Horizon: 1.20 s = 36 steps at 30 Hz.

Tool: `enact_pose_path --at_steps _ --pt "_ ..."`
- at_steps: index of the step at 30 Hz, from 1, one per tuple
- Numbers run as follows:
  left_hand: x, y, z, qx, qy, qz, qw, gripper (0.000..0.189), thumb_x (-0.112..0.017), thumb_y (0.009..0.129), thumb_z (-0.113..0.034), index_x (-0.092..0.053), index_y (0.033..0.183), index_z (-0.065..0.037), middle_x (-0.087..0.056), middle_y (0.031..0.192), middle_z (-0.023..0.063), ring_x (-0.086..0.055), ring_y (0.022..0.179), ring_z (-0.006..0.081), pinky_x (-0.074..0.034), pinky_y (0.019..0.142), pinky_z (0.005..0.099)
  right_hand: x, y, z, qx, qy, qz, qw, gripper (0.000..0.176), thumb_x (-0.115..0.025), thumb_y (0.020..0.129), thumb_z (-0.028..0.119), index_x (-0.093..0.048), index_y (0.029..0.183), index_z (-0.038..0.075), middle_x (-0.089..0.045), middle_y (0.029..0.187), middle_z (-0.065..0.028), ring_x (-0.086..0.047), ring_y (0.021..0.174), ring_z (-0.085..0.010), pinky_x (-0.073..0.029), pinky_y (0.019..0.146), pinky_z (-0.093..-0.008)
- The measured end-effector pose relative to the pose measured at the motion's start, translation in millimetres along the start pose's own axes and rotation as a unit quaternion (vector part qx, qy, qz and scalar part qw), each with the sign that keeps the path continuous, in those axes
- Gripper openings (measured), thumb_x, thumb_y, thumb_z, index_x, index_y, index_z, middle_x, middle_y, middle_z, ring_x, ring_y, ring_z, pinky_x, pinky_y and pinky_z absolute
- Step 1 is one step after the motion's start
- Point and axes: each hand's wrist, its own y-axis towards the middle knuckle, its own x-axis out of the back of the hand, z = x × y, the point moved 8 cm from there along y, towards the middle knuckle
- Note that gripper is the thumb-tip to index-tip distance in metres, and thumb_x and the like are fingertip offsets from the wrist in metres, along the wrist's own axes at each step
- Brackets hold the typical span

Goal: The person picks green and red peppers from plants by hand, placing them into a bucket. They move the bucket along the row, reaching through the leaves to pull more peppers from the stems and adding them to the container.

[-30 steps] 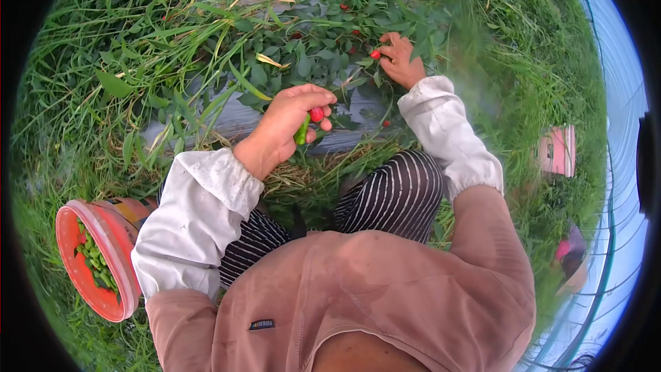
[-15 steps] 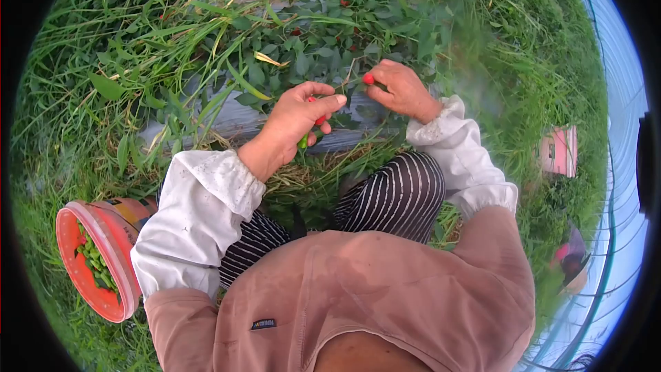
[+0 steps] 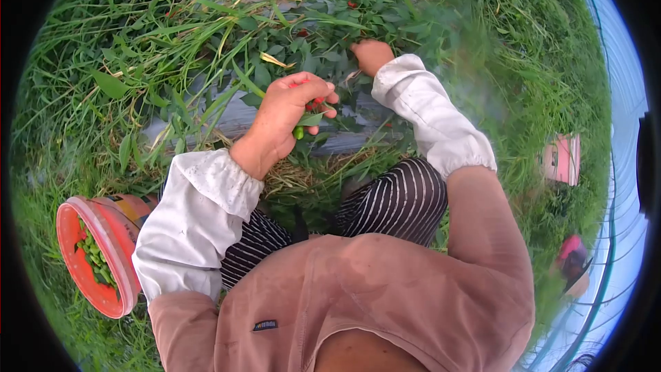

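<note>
Several red and green peppers [image 3: 315, 104] lie in the curled fingers of my left hand [image 3: 284, 109], held above the plastic-covered ground, with a green one poking out below the palm. My right hand [image 3: 372, 56] reaches in among the leaves of the pepper plants [image 3: 330, 48]; its fingertips are partly hidden by foliage, and whether they hold anything cannot be seen. Small red peppers [image 3: 352, 5] show between the leaves just beyond it.
A red bucket [image 3: 126, 262] holding green and a few red peppers lies tilted at the left. A pink container [image 3: 562, 159] stands in the grass at the right. Below it, near the plastic sheeting [image 3: 623, 48], is a partly blurred pink and dark shape [image 3: 573, 259].
My right hand has moved up and left into the leaves; the red pepper at its fingertips no longer shows there. My left hand has curled further around its peppers.
</note>
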Motion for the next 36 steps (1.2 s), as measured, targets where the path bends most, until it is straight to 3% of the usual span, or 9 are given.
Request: enact_pose_path --at_steps 4,8,12,15,24,28,30,32,36 --pt "6 2 3 0.013 0.012 -0.003 1.000 0.020 -0.068 0.086 -0.024 -0.058 0.077 -0.010 -0.061 0.073 0.0023 -0.060 0.063 0.0113 -0.037 0.044 0.0243 -20 3 -10 -0.086 -0.120 0.065 0.987 0.021 -0.057 0.078 0.008 -0.067 0.095 0.004 -0.068 0.093 -0.0178 -0.066 0.092 -0.0351 -0.053 0.077 -0.0450" --pt "12 4 4 0.035 -0.008 0.010 0.999 0.020 -0.068 0.086 -0.023 -0.056 0.076 -0.011 -0.061 0.073 0.0026 -0.059 0.063 0.0120 -0.037 0.046 0.0248 19 -12 -23 -0.095 0.127 0.098 0.983 0.028 -0.067 0.076 0.023 -0.069 0.096 0.003 -0.067 0.093 -0.0206 -0.065 0.088 -0.0377 -0.051 0.077 -0.0452" --pt "3 6 8 0.040 -0.046 0.035 0.998 0.017 -0.067 0.087 -0.022 -0.057 0.079 -0.010 -0.060 0.074 0.0020 -0.058 0.062 0.0116 -0.037 0.046 0.0240 48 -40 -57 -0.133 0.442 0.124 0.878 0.035 -0.067 0.077 0.021 -0.066 0.110 0.009 -0.067 0.096 -0.0087 -0.061 0.081 -0.0230 -0.048 0.079 -0.0336" --pt "-1 9 14 0.042 -0.030 0.044 0.998 0.012 -0.066 0.087 -0.019 -0.059 0.085 -0.009 -0.060 0.075 0.0019 -0.058 0.063 0.0113 -0.037 0.045 0.0238 89 -62 -63 -0.162 0.334 0.049 0.927 0.038 -0.068 0.080 0.015 -0.063 0.116 0.005 -0.066 0.104 -0.0037 -0.059 0.090 -0.0147 -0.046 0.084 -0.0289" --pt "-4 12 33 0.052 0.043 0.033 0.997 0.021 -0.066 0.087 -0.015 -0.061 0.105 -0.007 -0.061 0.082 0.0023 -0.057 0.061 0.0111 -0.037 0.044 0.0234 93 -78 21 -0.017 0.551 0.113 0.827 0.027 -0.071 0.082 0.007 -0.064 0.107 0.001 -0.065 0.088 0.0005 -0.059 0.086 -0.0084 -0.045 0.083 -0.0249" --pt "-8 10 30 0.045 0.035 0.012 0.998 0.024 -0.070 0.086 -0.020 -0.060 0.105 -0.008 -0.061 0.085 0.0012 -0.056 0.060 0.0113 -0.037 0.044 0.0231 104 -92 70 -0.003 0.632 0.155 0.759 0.025 -0.073 0.083 0.010 -0.065 0.105 0.002 -0.066 0.092 -0.0002 -0.060 0.091 -0.0098 -0.047 0.085 -0.0268" --pt "-7 11 34 0.063 0.024 0.016 0.998 0.023 -0.071 0.086 -0.022 -0.060 0.102 -0.009 -0.060 0.084 0.0007 -0.056 0.061 0.0113 -0.036 0.044 0.0230 104 -93 92 0.074 0.602 0.143 0.782 0.029 -0.073 0.084 0.014 -0.063 0.109 0.002 -0.065 0.098 -0.0014 -0.059 0.091 -0.0083 -0.047 0.081 -0.0261" --pt "-4 12 37 0.079 0.015 0.021 0.997 0.022 -0.072 0.086 -0.023 -0.060 0.099 -0.011 -0.060 0.084 0.0001 -0.056 0.061 0.0113 -0.036 0.044 0.0228 96 -92 87 -0.027 0.645 0.254 0.720 0.031 -0.066 0.091 0.021 -0.060 0.115 0.003 -0.064 0.104 -0.0031 -0.058 0.092 -0.0092 -0.048 0.078 -0.0263" --pt "10 11 23 0.051 -0.001 -0.021 0.998 0.017 -0.072 0.086 -0.024 -0.058 0.085 -0.014 -0.059 0.081 -0.0017 -0.057 0.062 0.0112 -0.034 0.044 0.0230 9 -50 4 -0.260 0.794 0.059 0.546 0.041 -0.050 0.100 0.020 -0.044 0.133 -0.003 -0.058 0.118 -0.0158 -0.060 0.100 -0.0231 -0.053 0.083 -0.0380"
